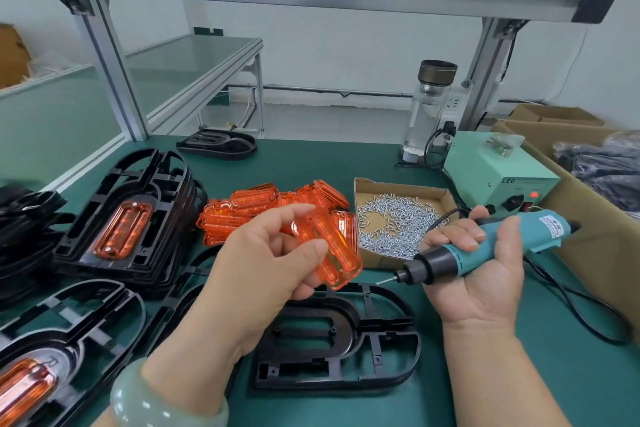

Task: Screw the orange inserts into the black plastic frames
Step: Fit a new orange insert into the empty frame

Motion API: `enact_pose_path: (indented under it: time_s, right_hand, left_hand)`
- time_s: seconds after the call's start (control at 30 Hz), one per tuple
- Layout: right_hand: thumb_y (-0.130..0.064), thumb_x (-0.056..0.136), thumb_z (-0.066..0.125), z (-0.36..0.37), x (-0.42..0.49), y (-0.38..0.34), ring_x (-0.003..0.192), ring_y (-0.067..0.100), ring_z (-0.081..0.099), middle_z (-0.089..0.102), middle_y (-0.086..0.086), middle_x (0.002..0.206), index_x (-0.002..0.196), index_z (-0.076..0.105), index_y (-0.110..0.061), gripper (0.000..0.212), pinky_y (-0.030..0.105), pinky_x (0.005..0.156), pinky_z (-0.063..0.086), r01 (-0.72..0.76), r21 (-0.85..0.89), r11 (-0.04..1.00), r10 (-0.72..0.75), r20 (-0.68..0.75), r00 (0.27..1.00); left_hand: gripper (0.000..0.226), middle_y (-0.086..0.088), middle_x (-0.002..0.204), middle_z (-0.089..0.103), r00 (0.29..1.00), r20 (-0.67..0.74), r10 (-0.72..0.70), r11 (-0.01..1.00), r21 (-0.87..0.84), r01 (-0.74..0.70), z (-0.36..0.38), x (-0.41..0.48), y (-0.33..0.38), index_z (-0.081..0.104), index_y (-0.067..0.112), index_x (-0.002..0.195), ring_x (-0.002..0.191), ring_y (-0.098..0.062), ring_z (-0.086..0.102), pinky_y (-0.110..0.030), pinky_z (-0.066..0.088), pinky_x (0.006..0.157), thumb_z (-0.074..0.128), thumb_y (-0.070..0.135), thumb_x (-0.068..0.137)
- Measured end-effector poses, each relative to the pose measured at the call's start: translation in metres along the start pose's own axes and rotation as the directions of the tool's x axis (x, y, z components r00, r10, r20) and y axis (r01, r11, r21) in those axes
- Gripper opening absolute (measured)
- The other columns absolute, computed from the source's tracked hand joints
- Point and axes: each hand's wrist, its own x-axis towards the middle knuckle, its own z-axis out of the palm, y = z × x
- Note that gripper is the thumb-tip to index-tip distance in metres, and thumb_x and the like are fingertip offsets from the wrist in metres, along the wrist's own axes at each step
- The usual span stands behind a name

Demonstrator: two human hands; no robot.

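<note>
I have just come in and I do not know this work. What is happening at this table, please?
A person is fitting orange inserts into black frames. The left hand holds one orange insert above an empty black frame on the green table. The right hand holds a blue electric screwdriver. A box of screws and a pile of inserts lie behind. Finished frames are stacked at the left.

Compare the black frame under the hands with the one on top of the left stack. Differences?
The frame under the hands has an empty centre opening; the frame on the stack already holds an orange insert. The first lies flat on the green mat; the second sits raised and tilted on other frames. Both are black, with the same arched outline and ribbing.
</note>
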Motion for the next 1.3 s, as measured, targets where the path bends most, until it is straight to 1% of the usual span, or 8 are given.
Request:
enact_pose_path:
  time_s: [0.1, 0.23, 0.4, 0.7, 0.8, 0.9, 1.13, 1.3]
  right_hand:
    - [-0.047, 0.083, 0.057, -0.001, 0.001, -0.001, 0.046, -0.001, 0.044, 0.042, -0.014, 0.059, 0.084, 0.057, -0.022, 0.025, 0.017, 0.055, 0.043, -0.004, -0.002, 1.0, 0.004, 0.003, 1.0]
    - [-0.047, 0.084, 0.055, -0.002, 0.001, -0.001, 0.046, -0.001, 0.043, 0.042, -0.014, 0.059, 0.083, 0.056, -0.023, 0.024, 0.017, 0.055, 0.043, 0.001, -0.012, 1.0, -0.001, 0.006, 1.0]
    - [-0.047, 0.083, 0.056, -0.002, 0.001, -0.001, 0.046, -0.001, 0.043, 0.042, -0.014, 0.059, 0.083, 0.056, -0.022, 0.025, 0.016, 0.055, 0.043, -0.003, -0.01, 1.0, 0.003, 0.008, 1.0]
    - [-0.047, 0.083, 0.055, -0.002, 0.001, -0.001, 0.046, -0.001, 0.043, 0.042, -0.013, 0.058, 0.084, 0.055, -0.023, 0.024, 0.017, 0.055, 0.042, -0.003, -0.019, 1.0, 0.003, 0.007, 1.0]
    - [-0.047, 0.082, 0.055, -0.002, 0.001, -0.001, 0.046, -0.001, 0.043, 0.042, -0.013, 0.058, 0.084, 0.055, -0.023, 0.024, 0.017, 0.055, 0.042, -0.006, -0.016, 1.0, 0.006, 0.006, 1.0]
    - [-0.047, 0.081, 0.056, -0.002, 0.001, 0.0, 0.045, -0.001, 0.043, 0.042, -0.013, 0.058, 0.083, 0.055, -0.023, 0.024, 0.016, 0.055, 0.042, -0.01, -0.018, 1.0, 0.01, 0.004, 1.0]
    - [-0.047, 0.084, 0.054, -0.004, 0.001, 0.0, 0.046, -0.001, 0.044, 0.043, -0.013, 0.057, 0.084, 0.055, -0.022, 0.025, 0.018, 0.057, 0.041, -0.005, -0.046, 0.999, 0.006, 0.023, 1.0]
    - [-0.047, 0.084, 0.054, -0.004, 0.002, 0.001, 0.046, -0.001, 0.044, 0.043, -0.013, 0.057, 0.083, 0.055, -0.022, 0.025, 0.018, 0.057, 0.04, -0.004, -0.047, 0.999, 0.005, 0.025, 1.0]
  left_hand:
    - [0.026, -0.003, 0.063, 0.064, 0.998, -0.055, -0.039, 0.999, -0.027, 0.038, -0.001, 0.001, -0.004, 0.063, 0.021, 0.102, 0.052, -0.014, 0.062, -0.019, 0.047, 0.046, 0.068, 0.005, 0.081]
    - [0.035, 0.001, 0.069, 0.067, 0.998, -0.039, -0.048, 0.998, -0.052, 0.046, -0.002, -0.002, -0.003, 0.068, 0.033, 0.094, 0.057, -0.018, 0.066, -0.02, 0.05, 0.05, 0.064, 0.0, 0.081]
    - [0.025, -0.005, 0.069, 0.07, 0.996, -0.019, -0.083, 0.995, -0.065, 0.081, -0.004, -0.004, -0.003, 0.069, 0.027, 0.085, 0.057, -0.019, 0.067, -0.021, 0.049, 0.048, 0.065, 0.003, 0.082]
    - [0.013, 0.003, 0.067, 0.07, 0.995, -0.097, -0.011, 0.965, 0.259, 0.036, -0.01, -0.006, -0.004, 0.064, 0.024, 0.081, 0.061, -0.015, 0.066, -0.025, 0.051, 0.056, 0.073, 0.017, 0.073]
    - [0.01, 0.019, 0.074, 0.07, 0.998, -0.058, 0.036, 0.853, 0.523, -0.001, -0.015, -0.007, -0.004, 0.066, 0.032, 0.079, 0.067, -0.001, 0.065, -0.017, 0.048, 0.061, 0.072, 0.025, 0.076]
    - [0.007, 0.019, 0.075, 0.067, 0.999, 0.01, 0.039, 0.702, 0.712, -0.035, -0.016, -0.009, -0.006, 0.065, 0.036, 0.076, 0.073, 0.004, 0.061, -0.014, 0.045, 0.066, 0.07, 0.033, 0.079]
    - [0.013, 0.018, 0.08, 0.062, 0.992, 0.121, 0.018, 0.471, 0.874, -0.115, -0.009, -0.014, -0.022, 0.067, 0.036, 0.071, 0.085, -0.002, 0.055, -0.019, 0.044, 0.071, 0.065, 0.042, 0.082]
    - [0.013, 0.014, 0.101, 0.05, 0.988, 0.125, 0.087, 0.265, 0.953, -0.144, -0.011, -0.009, -0.028, 0.068, 0.038, 0.09, 0.101, -0.011, 0.038, -0.022, 0.036, 0.083, 0.061, 0.047, 0.084]
